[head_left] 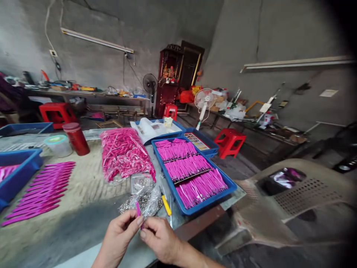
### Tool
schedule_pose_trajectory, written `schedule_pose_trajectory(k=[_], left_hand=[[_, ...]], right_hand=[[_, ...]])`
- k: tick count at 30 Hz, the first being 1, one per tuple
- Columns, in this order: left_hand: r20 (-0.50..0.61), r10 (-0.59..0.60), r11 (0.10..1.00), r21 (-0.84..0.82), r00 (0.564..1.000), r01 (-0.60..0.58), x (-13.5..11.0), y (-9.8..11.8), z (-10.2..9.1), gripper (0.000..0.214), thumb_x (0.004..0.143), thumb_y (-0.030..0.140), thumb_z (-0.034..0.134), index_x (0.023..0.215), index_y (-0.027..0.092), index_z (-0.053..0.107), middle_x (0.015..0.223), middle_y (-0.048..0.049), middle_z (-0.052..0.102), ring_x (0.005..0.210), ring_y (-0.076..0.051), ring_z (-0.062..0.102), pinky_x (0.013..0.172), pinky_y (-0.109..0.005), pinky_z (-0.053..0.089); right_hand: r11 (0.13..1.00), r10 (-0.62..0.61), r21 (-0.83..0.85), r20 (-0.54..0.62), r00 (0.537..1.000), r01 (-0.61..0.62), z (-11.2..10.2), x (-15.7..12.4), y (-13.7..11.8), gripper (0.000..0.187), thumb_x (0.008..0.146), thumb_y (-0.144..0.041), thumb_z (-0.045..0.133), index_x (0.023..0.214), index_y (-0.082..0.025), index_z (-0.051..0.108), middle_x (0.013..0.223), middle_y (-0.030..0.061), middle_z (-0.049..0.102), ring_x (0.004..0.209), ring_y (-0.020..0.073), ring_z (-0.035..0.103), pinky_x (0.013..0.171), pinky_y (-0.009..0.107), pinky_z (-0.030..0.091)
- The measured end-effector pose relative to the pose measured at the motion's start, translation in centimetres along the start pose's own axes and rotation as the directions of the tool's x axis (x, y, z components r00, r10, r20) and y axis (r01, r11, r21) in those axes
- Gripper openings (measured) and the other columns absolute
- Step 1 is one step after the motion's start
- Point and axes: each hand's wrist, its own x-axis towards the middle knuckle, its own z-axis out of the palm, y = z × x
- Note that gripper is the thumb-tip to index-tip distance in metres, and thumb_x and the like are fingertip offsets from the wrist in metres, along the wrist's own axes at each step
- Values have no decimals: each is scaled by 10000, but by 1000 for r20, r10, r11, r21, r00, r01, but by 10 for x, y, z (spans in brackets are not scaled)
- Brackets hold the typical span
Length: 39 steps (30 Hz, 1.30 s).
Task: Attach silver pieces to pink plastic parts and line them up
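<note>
Close to the table's front edge, my left hand (pixel 122 233) pinches a short magenta strap (pixel 138 208), its upper end sticking up between thumb and fingers. My right hand (pixel 162 237) is closed at the lower end of the same strap, touching the left fingertips. Most of the strap is hidden by the fingers. Just beyond the hands lies a clear plastic bag of small metal fittings (pixel 146 201). A yellow-handled tool (pixel 166 205) rests to its right. Rows of similar magenta straps (pixel 192 163) fill a blue tray (pixel 229 190) on the right.
Behind the fittings stands a big clear bag of magenta pieces (pixel 125 152). Magenta straps (pixel 44 190) lie in a row at left, beside another blue tray (pixel 30 163). A red jar (pixel 76 139) and a lidded tub (pixel 58 146) stand behind. A plastic chair (pixel 259 216) is at right.
</note>
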Motion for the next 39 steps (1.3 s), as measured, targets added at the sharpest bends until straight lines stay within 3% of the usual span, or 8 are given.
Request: schedule_pose_trajectory(k=[4,7,10,13,22,31,35,39], left_hand=[[-111,-43,999,-34,993,39,-4,-4,-4,346,508,537,629,626,213,633,591,3,585,568,-154,513,527,-238,463],[-218,-77,996,-59,973,66,-8,-5,-12,431,458,567,653,708,216,656,657,-11,623,589,-167,539,531,-245,479],[-247,-101,994,-64,964,88,-12,-3,-18,448,437,566,669,675,186,659,626,-22,618,568,-163,540,531,-240,479],[-228,-129,990,-90,965,111,-15,1,-17,438,422,528,697,643,152,655,575,-21,597,537,-148,526,513,-221,465],[-178,-181,972,-183,967,148,-19,-4,-7,381,432,494,707,590,156,632,518,4,551,496,-121,479,477,-203,436],[-164,-227,951,-250,960,182,-21,-9,-6,375,407,482,717,564,156,615,521,13,529,514,-110,451,478,-192,407],[-145,-181,960,-241,973,143,-21,-11,-4,361,488,496,677,554,151,596,492,28,474,493,-92,409,467,-183,372],[-129,-129,961,-259,983,93,-20,-8,0,333,550,469,653,545,147,570,497,37,438,495,-82,389,478,-182,352]], right_hand=[[994,-16,-105,26,1000,19,-29,6,0,218,797,-251,419,618,-175,517,554,-37,478,542,83,452,526,179,342],[950,41,-301,-130,991,-79,-72,25,10,227,827,-230,376,690,-169,547,626,-19,542,594,85,497,557,172,358],[706,199,-636,-245,949,-313,-119,49,33,228,840,-237,356,782,-170,567,738,6,601,705,101,537,648,183,365],[596,283,-699,-278,918,-396,-151,68,60,198,787,-215,412,762,-143,596,785,67,625,773,161,555,685,234,364],[463,501,-736,-242,831,-493,-170,93,88,194,637,-183,490,699,-110,659,690,121,657,664,205,596,545,246,354],[546,482,-646,-278,831,-534,-174,96,85,154,602,-109,457,590,-112,610,561,84,616,574,164,562,494,222,317],[698,393,-550,-241,887,-459,-167,86,68,126,651,-138,432,584,-143,539,550,21,576,559,125,530,511,204,335],[877,337,-342,-65,939,-338,-133,67,37,107,700,-214,417,609,-176,459,542,-41,530,491,79,492,483,177,359]])
